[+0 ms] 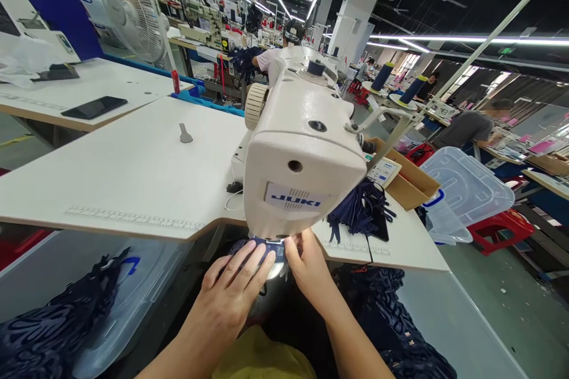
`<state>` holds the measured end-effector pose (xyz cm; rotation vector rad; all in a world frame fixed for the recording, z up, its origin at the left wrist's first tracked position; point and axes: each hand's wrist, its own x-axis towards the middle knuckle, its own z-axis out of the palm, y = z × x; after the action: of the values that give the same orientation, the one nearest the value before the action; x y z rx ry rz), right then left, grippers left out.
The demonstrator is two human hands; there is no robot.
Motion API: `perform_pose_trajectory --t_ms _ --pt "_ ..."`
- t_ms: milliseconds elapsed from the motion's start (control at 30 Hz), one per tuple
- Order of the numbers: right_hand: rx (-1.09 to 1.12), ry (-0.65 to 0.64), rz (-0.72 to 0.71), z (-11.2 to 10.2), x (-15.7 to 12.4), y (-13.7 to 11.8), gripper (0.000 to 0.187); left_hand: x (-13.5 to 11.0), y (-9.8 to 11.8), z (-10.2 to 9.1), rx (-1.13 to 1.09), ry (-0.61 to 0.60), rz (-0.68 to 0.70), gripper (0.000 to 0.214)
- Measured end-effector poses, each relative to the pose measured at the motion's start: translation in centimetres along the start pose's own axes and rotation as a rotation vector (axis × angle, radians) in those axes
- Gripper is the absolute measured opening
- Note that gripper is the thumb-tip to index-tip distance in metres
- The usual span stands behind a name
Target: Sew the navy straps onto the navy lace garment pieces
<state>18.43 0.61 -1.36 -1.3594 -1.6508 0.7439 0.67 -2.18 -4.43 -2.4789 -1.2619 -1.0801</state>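
Observation:
A cream JUKI sewing machine (302,130) stands on a white table (133,172), its head facing me. Under the head lies a small navy fabric piece (267,247) on the lit needle plate. My left hand (231,293) lies flat on that fabric, fingers stretched out toward the needle. My right hand (306,263) is beside it, fingers bent and pinching the fabric's edge right under the machine head. The needle itself is hidden by the head.
A pile of navy pieces (360,210) lies right of the machine beside a cardboard box (409,180). Clear plastic bins (462,189) hold navy fabric at left and right. A phone (94,107) and fan (133,12) sit at far left. Other people work behind.

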Motion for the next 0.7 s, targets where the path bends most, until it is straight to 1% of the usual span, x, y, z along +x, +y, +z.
perform_pose_trajectory --t_ms 100,133,167,200,233,267,300,333,367,400,433,467,500,567,633,667,700 --pt "-0.065 -0.087 0.095 -1.0 -0.9 -1.0 0.014 -0.4 0.0 -0.9 -0.041 -0.006 0.048 0.045" --pt "-0.091 -0.15 0.095 -1.4 -1.4 -1.4 0.017 -0.5 0.1 -1.2 -0.069 -0.006 0.07 0.047" --pt "-0.103 -0.227 0.057 -1.9 -1.9 -2.0 0.02 -0.7 0.1 -1.6 -0.115 -0.019 0.096 0.05" --pt "-0.09 -0.321 -0.031 -2.4 -2.5 -2.6 0.022 -0.7 0.2 -2.0 -0.185 -0.068 0.122 0.052" --pt "-0.051 -0.415 -0.151 -3.0 -3.1 -3.3 0.024 -0.7 0.4 -2.3 -0.284 -0.148 0.143 0.051" --pt "0.0 -0.495 -0.275 -3.5 -3.7 -4.0 0.027 -0.6 0.5 -2.5 -0.409 -0.258 0.165 0.047" --pt "0.051 -0.55 -0.38 -4.0 -4.3 -4.7 0.03 -0.4 0.8 -2.6 -0.54 -0.368 0.181 0.046" --pt "0.095 -0.588 -0.46 -4.6 -4.9 -5.2 0.033 -0.1 1.0 -2.5 -0.655 -0.462 0.19 0.051" --pt "0.123 -0.604 -0.494 -5.1 -5.4 -5.6 0.034 0.1 1.1 -2.4 -0.744 -0.53 0.177 0.058" --pt "0.132 -0.584 -0.474 -5.6 -5.9 -5.7 0.034 0.3 1.2 -2.1 -0.806 -0.584 0.127 0.062" --pt "0.132 -0.524 -0.415 -6.1 -6.3 -5.6 0.032 0.4 1.0 -1.8 -0.842 -0.629 0.045 0.065" --pt "0.136 -0.431 -0.345 -6.6 -6.5 -5.1 0.03 0.5 0.7 -1.5 -0.856 -0.676 -0.056 0.066" --pt "0.146 -0.295 -0.268 -7.0 -6.7 -4.4 0.029 0.4 0.1 -1.3 -0.859 -0.716 -0.162 0.064" --pt "0.178 0.088 -0.116 -8.0 -6.6 -2.4 0.028 -0.1 -1.6 -1.1 -0.852 -0.785 -0.316 0.057" --pt "0.206 0.508 0.006 -9.2 -6.1 -0.1 0.028 -0.8 -3.8 -1.3 -0.835 -0.814 -0.374 0.053" --pt "0.219 0.685 0.061 -9.9 -5.7 1.0 0.028 -1.2 -5.0 -1.7 -0.824 -0.825 -0.399 0.053" --pt "0.235 0.808 0.093 -10.6 -5.4 2.0 0.028 -1.6 -6.2 -2.1 -0.805 -0.827 -0.428 0.051"
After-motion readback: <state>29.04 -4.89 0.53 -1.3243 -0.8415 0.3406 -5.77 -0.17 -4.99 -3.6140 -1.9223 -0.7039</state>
